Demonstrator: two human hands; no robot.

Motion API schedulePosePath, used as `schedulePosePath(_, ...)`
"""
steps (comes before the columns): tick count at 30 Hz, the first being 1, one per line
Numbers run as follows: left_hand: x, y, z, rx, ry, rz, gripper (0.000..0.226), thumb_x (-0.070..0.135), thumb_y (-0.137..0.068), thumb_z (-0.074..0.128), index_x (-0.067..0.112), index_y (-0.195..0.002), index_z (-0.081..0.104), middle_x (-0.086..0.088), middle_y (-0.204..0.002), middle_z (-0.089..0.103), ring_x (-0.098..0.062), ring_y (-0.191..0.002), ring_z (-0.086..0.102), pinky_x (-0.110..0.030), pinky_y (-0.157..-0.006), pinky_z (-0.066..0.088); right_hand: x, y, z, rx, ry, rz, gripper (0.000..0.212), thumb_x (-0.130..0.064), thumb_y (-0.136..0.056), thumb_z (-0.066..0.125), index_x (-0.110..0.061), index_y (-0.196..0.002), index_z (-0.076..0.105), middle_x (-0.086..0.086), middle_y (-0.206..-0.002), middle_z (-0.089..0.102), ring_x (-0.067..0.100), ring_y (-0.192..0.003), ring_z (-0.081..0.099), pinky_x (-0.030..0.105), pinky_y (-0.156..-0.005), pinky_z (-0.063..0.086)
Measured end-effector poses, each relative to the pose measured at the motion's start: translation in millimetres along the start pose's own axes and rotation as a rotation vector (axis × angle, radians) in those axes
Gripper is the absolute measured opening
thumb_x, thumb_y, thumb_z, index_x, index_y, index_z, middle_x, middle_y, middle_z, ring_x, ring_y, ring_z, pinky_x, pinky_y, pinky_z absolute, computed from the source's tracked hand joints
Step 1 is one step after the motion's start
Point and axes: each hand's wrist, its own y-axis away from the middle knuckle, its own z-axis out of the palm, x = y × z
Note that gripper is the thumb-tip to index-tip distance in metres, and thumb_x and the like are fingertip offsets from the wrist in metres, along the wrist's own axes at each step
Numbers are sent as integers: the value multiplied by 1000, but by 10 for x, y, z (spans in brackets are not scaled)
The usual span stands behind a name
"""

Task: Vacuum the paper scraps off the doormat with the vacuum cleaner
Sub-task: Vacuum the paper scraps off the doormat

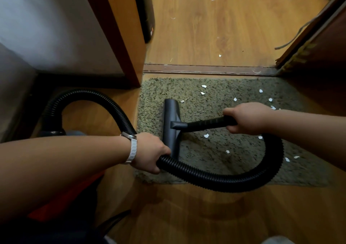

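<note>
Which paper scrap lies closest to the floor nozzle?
The small scrap almost touching the nozzle at its far right corner; all others sit farther right on the doormat.

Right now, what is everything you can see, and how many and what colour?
doormat: one, grey-green, on the floor by the doorway
paper scraps: about a dozen, white, scattered on the doormat; a few more on the floor beyond
vacuum head: one, dark grey, on the doormat's left part
hose: one, black, looping over the doormat
floor: wooden, brown, all around
watch: one, white strap, left wrist
left hand: grips the hose
right hand: grips the black pipe
</note>
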Motion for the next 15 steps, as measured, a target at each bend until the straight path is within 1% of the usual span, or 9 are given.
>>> schedulePosePath(2, 3, -17, -15, 12, 10, -8, 21, 44, -81, 61, 28, -92, 52, 9, -77, 57, -16, -71, 55, -36, -73, 56, 92, 21, 7, -14, -63, 39, 25, -48, -90, 60, -30, -106, 54, -9, -77, 58, 12, -66, 56, 29, -58, 50)
schedulePosePath(4, 12, -39, -26, 28, 23, -21, 21, 44, -80, 61, 28, -91, 51, 9, -77, 56, -17, -70, 54, -36, -73, 56, 180, 56, -9, -28, -109, 61, 20, -45, -89, 63, -31, -101, 57, -10, -75, 59, 7, -64, 55, 27, -56, 45)
schedulePosePath(6, 13, -56, -28, 39, 30, -34, 21, 45, -80, 61, 29, -89, 50, 8, -78, 58, -18, -72, 55, -36, -73, 56, 247, 82, -15, -35, -116, 67, 17, -44, -88, 65, -32, -97, 58, -11, -74, 60, 8, -66, 57, 26, -57, 44)
schedulePosePath(9, 31, -99, -59, 56, 37, -42, 22, 46, -78, 61, 31, -84, 46, 6, -78, 60, -20, -75, 60, -36, -72, 56, 332, 120, 6, -37, -103, 78, 17, -45, -87, 65, -32, -97, 60, -11, -76, 62, 12, -72, 60, 25, -58, 43)
schedulePosePath(12, 56, -136, -67, 56, 62, -51, 23, 46, -78, 61, 32, -82, 44, 7, -76, 59, -19, -73, 60, -36, -71, 56, 414, 147, 29, -20, -114, 87, 17, -45, -85, 66, -32, -94, 60, -10, -75, 62, 11, -68, 58, 26, -57, 42)
schedulePosePath(15, 75, -173, -93, 83, 78, -56, 23, 45, -77, 62, 32, -80, 44, 9, -73, 55, -17, -71, 58, -35, -71, 55, 524, 181, 38, -6, -124, 104, 16, -45, -85, 67, -32, -92, 60, -9, -74, 62, 10, -67, 58, 27, -57, 45)
